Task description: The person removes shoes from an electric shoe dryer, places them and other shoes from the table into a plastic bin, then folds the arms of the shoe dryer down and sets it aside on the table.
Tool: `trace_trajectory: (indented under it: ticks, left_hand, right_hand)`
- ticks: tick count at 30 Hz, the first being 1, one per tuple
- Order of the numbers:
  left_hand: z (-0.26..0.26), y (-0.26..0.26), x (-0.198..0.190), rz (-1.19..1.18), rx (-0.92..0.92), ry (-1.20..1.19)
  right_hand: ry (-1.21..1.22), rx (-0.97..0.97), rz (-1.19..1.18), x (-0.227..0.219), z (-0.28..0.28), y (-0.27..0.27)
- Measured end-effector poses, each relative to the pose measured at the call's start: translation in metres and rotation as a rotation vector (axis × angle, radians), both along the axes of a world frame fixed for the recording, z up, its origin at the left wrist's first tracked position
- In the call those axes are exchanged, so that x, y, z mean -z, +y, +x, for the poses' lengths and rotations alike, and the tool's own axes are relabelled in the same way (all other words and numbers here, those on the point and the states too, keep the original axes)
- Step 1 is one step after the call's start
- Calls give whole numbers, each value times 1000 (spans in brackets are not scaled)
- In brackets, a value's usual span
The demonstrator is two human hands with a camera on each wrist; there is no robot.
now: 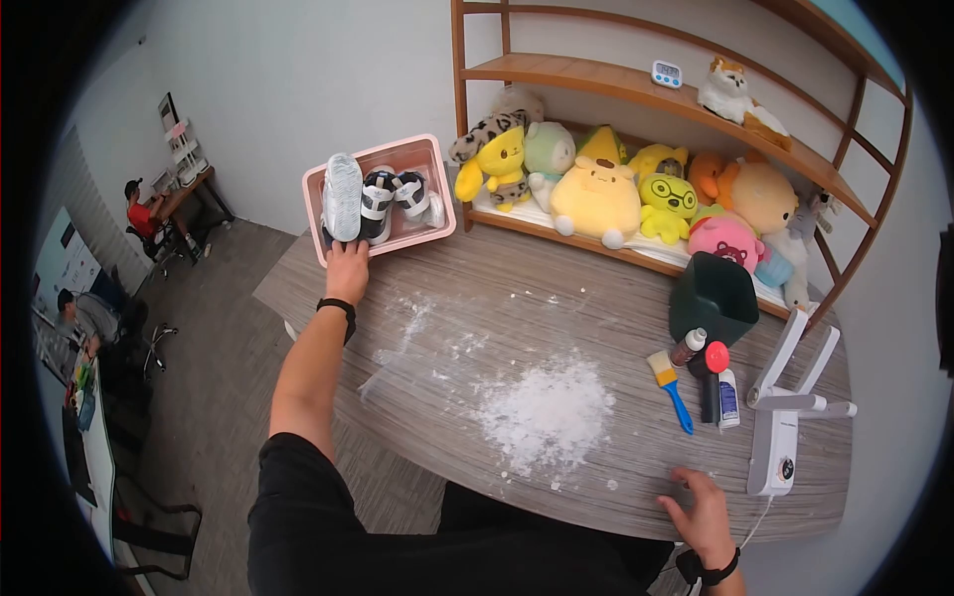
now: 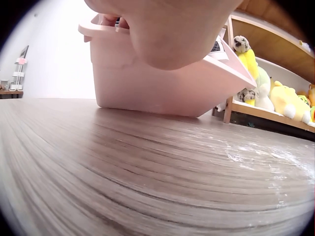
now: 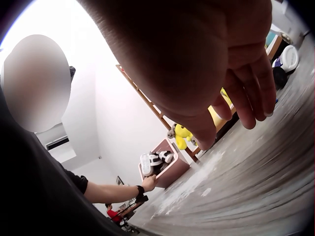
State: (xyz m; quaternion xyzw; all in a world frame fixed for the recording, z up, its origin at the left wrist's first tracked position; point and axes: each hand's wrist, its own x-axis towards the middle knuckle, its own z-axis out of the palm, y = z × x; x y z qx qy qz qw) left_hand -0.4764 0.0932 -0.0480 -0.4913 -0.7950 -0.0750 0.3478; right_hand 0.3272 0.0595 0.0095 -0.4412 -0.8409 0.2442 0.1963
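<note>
The left hand [image 1: 348, 270] is at the near-left rim of a pink basket [image 1: 437, 164], its fingers bent at the lower end of a pale-soled shoe [image 1: 343, 194]. In the left wrist view, fingertips [image 2: 110, 19] show behind the rim of the pink basket [image 2: 142, 83]; their exact hold is partly hidden. Black-and-white shoes [image 1: 378, 199] lie beside the pale sole. Near the table's front edge, the right hand [image 1: 704, 517] holds nothing; its fingers [image 3: 246, 93] are relaxed and apart in the right wrist view.
White powder [image 1: 547, 412] is spread on the wooden table [image 1: 437, 288]. At the right are a dark green bin [image 1: 714, 298], a blue-handled brush [image 1: 676, 397], bottles [image 1: 728, 397] and a white device [image 1: 775, 447]. Plush toys [image 1: 596, 199] fill the shelf behind; people sit far left.
</note>
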Motion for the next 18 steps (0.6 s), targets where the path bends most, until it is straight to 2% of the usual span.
trace_trajectory:
  ticks: [11, 18]
  left_hand:
    - [-6, 21, -1, -44, -84, 57]
    - [-18, 21, 7, -130, -166, -13]
  right_hand:
    - [9, 5, -2, 2, -3, 0]
    - [8, 0, -14, 0, -6, 1]
